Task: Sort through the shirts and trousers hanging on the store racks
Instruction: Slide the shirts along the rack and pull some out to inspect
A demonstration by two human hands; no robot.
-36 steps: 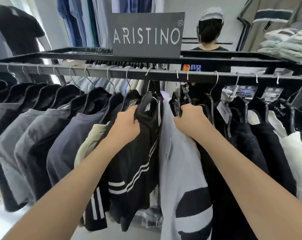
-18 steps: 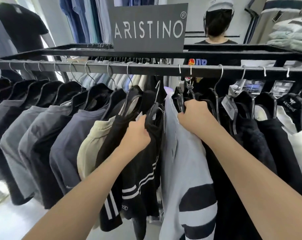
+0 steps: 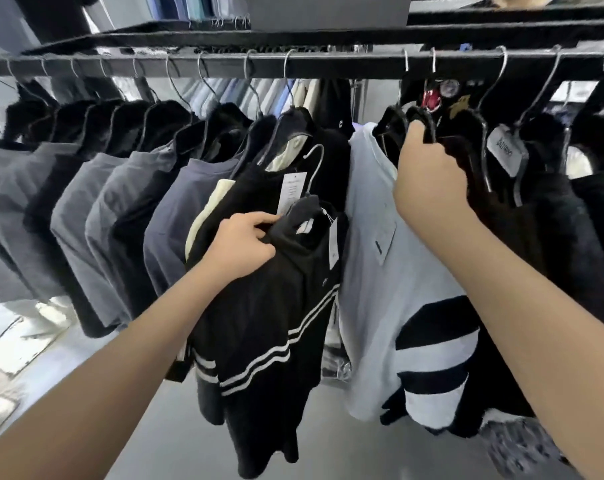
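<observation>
My left hand [image 3: 239, 245] grips the shoulder of a black shirt with white stripes [image 3: 276, 306], which is off the rail; its hanger hook [image 3: 316, 161] hangs free well below the black rail [image 3: 328, 65]. My right hand [image 3: 428, 181] grips the black hangers [image 3: 420, 121] of dark garments to the right. A pale blue shirt with black and white bands [image 3: 390, 306] hangs between my hands. A white price tag [image 3: 291, 192] shows on a black shirt behind the lifted one.
Grey, navy and cream shirts [image 3: 120, 202] hang on black hangers along the left of the rail. More black garments [image 3: 553, 220] fill the right side. A dark sign [image 3: 328, 12] sits on the rack top. Pale floor [image 3: 328, 438] lies below.
My left hand has lifted the striped black shirt's hanger off the rail and brought it down and toward me. My right hand stays on the hangers. The view has tilted down.
</observation>
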